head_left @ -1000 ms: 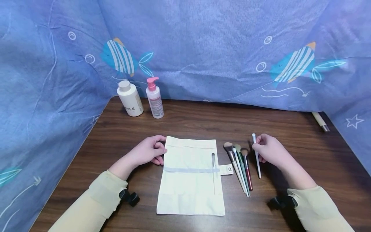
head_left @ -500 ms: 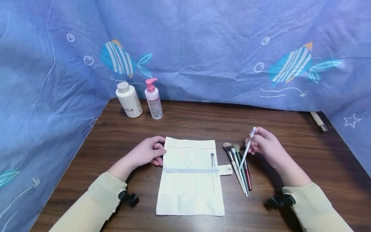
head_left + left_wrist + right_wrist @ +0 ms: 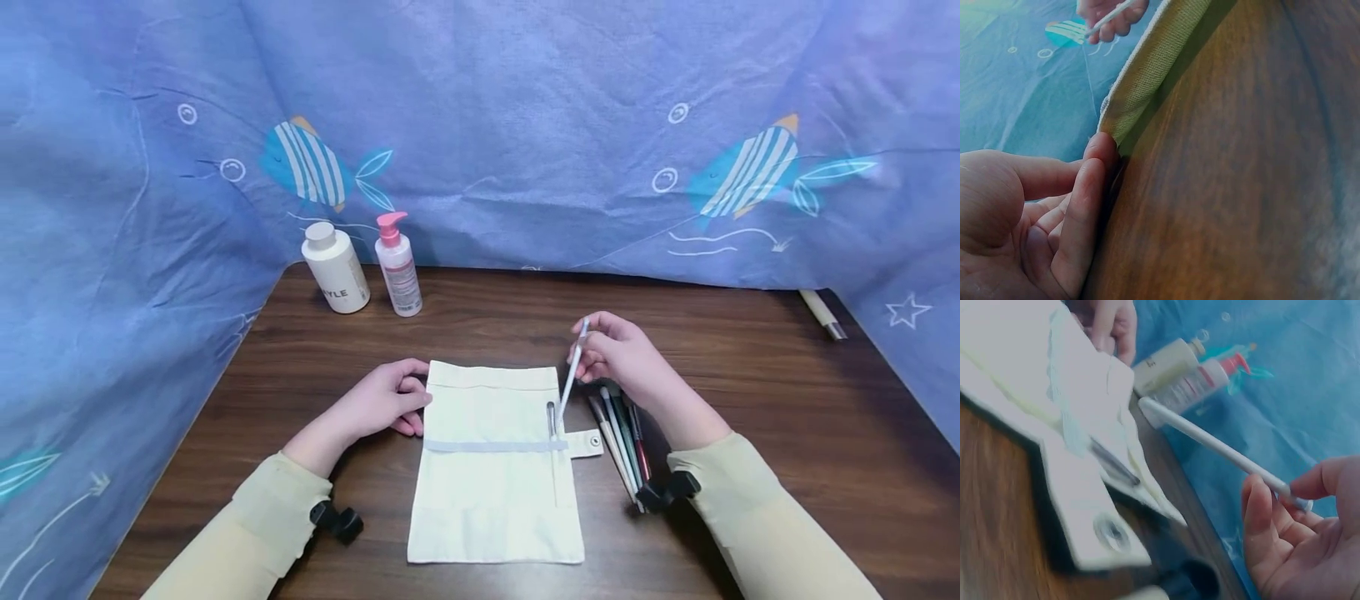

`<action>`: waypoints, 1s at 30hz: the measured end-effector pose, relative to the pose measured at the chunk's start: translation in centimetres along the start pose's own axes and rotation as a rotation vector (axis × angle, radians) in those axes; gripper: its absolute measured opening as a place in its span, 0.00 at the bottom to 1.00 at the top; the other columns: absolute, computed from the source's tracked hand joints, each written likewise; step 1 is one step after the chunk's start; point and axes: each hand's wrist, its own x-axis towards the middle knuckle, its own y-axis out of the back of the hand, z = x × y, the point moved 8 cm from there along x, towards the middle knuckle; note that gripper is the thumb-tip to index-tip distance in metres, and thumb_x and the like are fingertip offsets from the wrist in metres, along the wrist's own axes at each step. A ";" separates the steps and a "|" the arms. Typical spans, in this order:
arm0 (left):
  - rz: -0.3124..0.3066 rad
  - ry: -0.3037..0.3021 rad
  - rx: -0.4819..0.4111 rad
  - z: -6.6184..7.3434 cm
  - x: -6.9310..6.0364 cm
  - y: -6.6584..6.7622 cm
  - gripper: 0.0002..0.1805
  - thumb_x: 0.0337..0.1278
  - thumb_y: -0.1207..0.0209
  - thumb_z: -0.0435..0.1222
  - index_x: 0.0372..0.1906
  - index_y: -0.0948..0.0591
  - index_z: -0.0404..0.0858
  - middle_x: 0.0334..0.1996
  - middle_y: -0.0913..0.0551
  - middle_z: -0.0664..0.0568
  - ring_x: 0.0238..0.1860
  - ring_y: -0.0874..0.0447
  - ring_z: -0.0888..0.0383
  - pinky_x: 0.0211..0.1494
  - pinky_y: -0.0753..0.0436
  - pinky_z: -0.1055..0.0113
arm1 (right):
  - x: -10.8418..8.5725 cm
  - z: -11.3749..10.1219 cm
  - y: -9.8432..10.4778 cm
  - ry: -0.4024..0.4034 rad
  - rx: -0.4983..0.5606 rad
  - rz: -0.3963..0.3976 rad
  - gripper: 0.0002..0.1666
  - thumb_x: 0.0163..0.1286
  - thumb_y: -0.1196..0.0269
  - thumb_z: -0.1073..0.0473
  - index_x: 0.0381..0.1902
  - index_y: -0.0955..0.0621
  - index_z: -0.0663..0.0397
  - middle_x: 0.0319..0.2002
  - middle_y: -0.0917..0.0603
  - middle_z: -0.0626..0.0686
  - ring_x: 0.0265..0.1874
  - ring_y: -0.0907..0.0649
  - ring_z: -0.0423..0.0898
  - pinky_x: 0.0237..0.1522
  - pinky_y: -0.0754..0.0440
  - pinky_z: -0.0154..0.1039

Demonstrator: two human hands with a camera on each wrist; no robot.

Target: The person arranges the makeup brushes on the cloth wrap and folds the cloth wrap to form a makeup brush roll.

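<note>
A cream cloth brush roll [image 3: 491,483] lies unfolded on the table, a grey elastic band [image 3: 480,447] across it. One slim makeup brush [image 3: 551,415] is tucked under the band near the right edge. My left hand [image 3: 390,400] pinches the roll's upper left edge between thumb and fingers, also visible in the left wrist view. Near its upper end, my right hand [image 3: 618,354] pinches a thin white makeup brush [image 3: 1216,447]. That brush slants down, its lower end over the roll's right edge beside the tucked brush; whether it touches the cloth, I cannot tell.
Several makeup brushes [image 3: 621,442] lie right of the roll, partly hidden by my right hand and wrist. A snap tab [image 3: 585,443] sticks out toward them. A white bottle [image 3: 336,271] and a pink pump bottle [image 3: 399,267] stand at the back left.
My right hand has lifted the white brush from the table right of the other brushes and carried it left to the roll, tilting it. My left hand stays at the roll's edge.
</note>
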 end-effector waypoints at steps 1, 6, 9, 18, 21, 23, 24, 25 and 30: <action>-0.002 0.000 0.002 0.0 0.1 -0.1 0.26 0.71 0.40 0.31 0.70 0.32 0.31 0.33 0.13 0.45 0.26 0.11 0.50 0.32 0.10 0.60 | 0.2 0.0 -0.4 -0.003 -0.015 0.000 0.15 0.76 0.51 0.66 0.56 0.33 0.71 0.31 0.16 0.54 0.24 0.16 0.44 0.28 0.14 0.35; 0.006 -0.003 0.001 0.3 0.1 0.0 0.27 0.71 0.40 0.31 0.69 0.32 0.31 0.33 0.13 0.45 0.26 0.11 0.50 0.32 0.10 0.59 | 0.6 -0.1 -1.9 0.018 -0.106 -0.028 0.21 0.71 0.51 0.70 0.60 0.33 0.74 0.29 0.18 0.56 0.23 0.16 0.46 0.28 0.14 0.37; 0.006 0.003 0.001 0.3 0.0 -0.1 0.26 0.70 0.40 0.31 0.69 0.32 0.31 0.33 0.13 0.46 0.25 0.11 0.50 0.32 0.10 0.59 | 0.6 0.3 -2.2 0.010 -0.132 -0.036 0.21 0.70 0.50 0.71 0.60 0.31 0.75 0.29 0.18 0.57 0.24 0.15 0.47 0.29 0.13 0.38; 0.007 0.000 0.005 0.2 0.0 -0.2 0.26 0.71 0.41 0.30 0.69 0.32 0.31 0.32 0.13 0.46 0.25 0.11 0.50 0.31 0.10 0.59 | 0.4 1.3 -3.1 -0.025 -0.154 -0.072 0.17 0.79 0.46 0.63 0.57 0.27 0.72 0.28 0.18 0.57 0.25 0.14 0.48 0.30 0.11 0.41; 0.009 0.003 0.002 0.1 -0.1 -0.2 0.26 0.71 0.41 0.30 0.69 0.32 0.31 0.32 0.14 0.46 0.25 0.11 0.50 0.32 0.10 0.59 | 0.4 1.5 -3.6 -0.042 -0.134 -0.087 0.18 0.81 0.45 0.59 0.54 0.26 0.73 0.28 0.19 0.56 0.23 0.14 0.47 0.29 0.12 0.40; 0.008 0.006 0.001 0.1 -0.2 -0.2 0.26 0.71 0.41 0.30 0.69 0.32 0.31 0.32 0.14 0.46 0.26 0.11 0.50 0.32 0.10 0.59 | 0.3 1.7 -3.8 -0.056 -0.139 -0.092 0.18 0.81 0.45 0.58 0.52 0.25 0.73 0.29 0.19 0.56 0.23 0.14 0.47 0.28 0.13 0.39; 0.008 0.010 0.003 0.0 -0.2 -0.2 0.26 0.71 0.41 0.30 0.69 0.32 0.31 0.32 0.14 0.46 0.26 0.11 0.50 0.32 0.10 0.59 | 0.2 1.7 -3.9 -0.061 -0.149 -0.095 0.17 0.80 0.44 0.59 0.51 0.25 0.73 0.29 0.19 0.56 0.22 0.15 0.46 0.27 0.13 0.39; 0.007 0.012 0.003 0.0 -0.2 -0.2 0.26 0.71 0.41 0.30 0.69 0.32 0.31 0.32 0.14 0.46 0.26 0.11 0.50 0.32 0.10 0.59 | 0.2 1.7 -4.0 -0.066 -0.159 -0.096 0.17 0.79 0.43 0.59 0.50 0.24 0.72 0.29 0.18 0.56 0.21 0.15 0.46 0.26 0.14 0.39; 0.010 0.013 0.004 0.0 -0.1 -0.1 0.26 0.71 0.41 0.30 0.69 0.32 0.32 0.32 0.13 0.46 0.26 0.11 0.50 0.32 0.10 0.59 | -0.2 1.5 -4.2 -0.078 -0.252 -0.089 0.15 0.76 0.40 0.58 0.44 0.20 0.69 0.22 0.21 0.53 0.15 0.20 0.44 0.17 0.26 0.34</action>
